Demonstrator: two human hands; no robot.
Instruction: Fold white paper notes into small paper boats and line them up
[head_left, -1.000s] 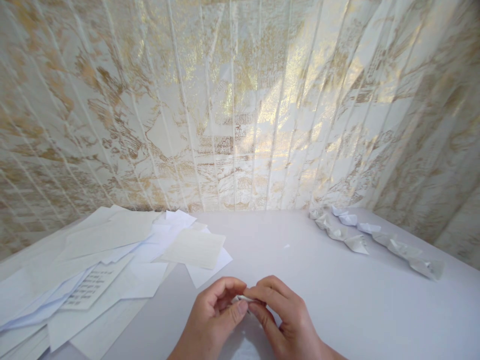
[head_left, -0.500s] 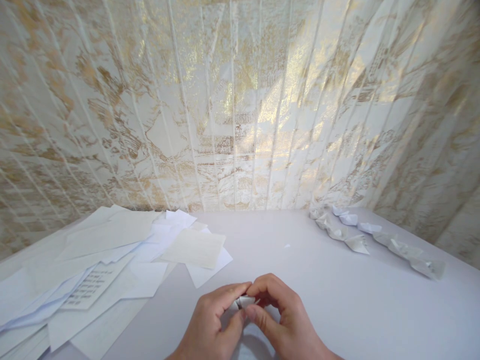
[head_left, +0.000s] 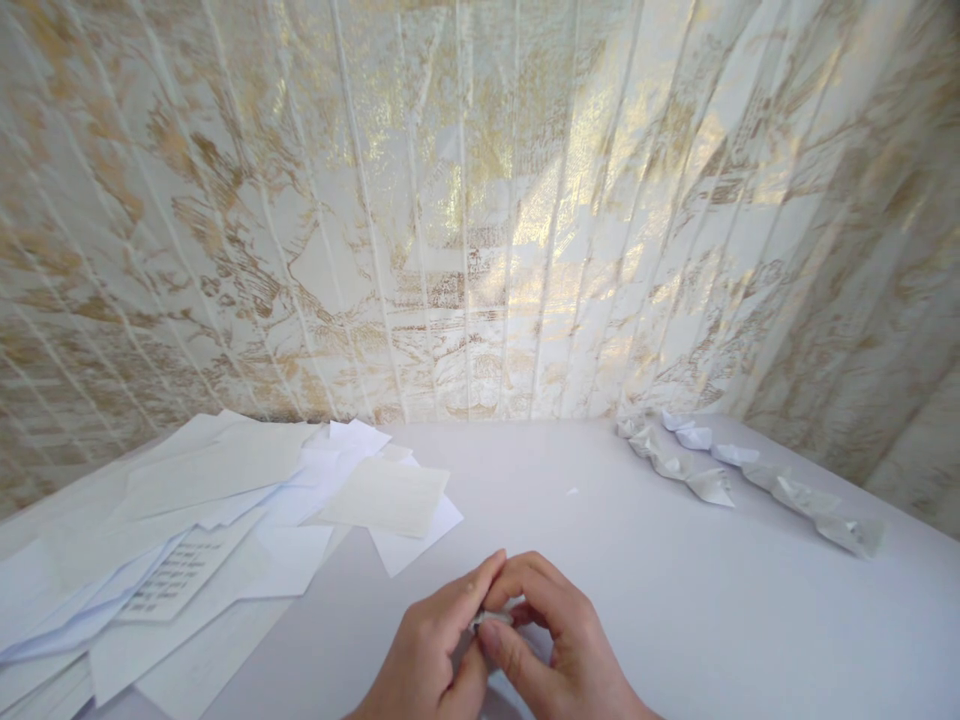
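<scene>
A small piece of folded paper [head_left: 495, 619] is pinched between my two hands, low in the middle of the head view. My left hand [head_left: 431, 640] grips it from the left, thumb below and fingers above. From the right, my right hand [head_left: 551, 630] holds it with curled fingers and the thumb across its front. Most of the paper is hidden behind the fingers, so its folded shape cannot be made out. Both hands are just over the white table [head_left: 720, 620].
Loose sheets of paper [head_left: 217, 470] lie in an overlapping pile on the left. At the back right, several folded paper pieces [head_left: 795, 495] sit in two rows. A tiny paper scrap [head_left: 572, 491] lies near the middle. Behind the table hangs a patterned curtain [head_left: 465, 250].
My right thumb has moved left and up over the paper, and the fingers have closed in. Less of the folded paper shows than before.
</scene>
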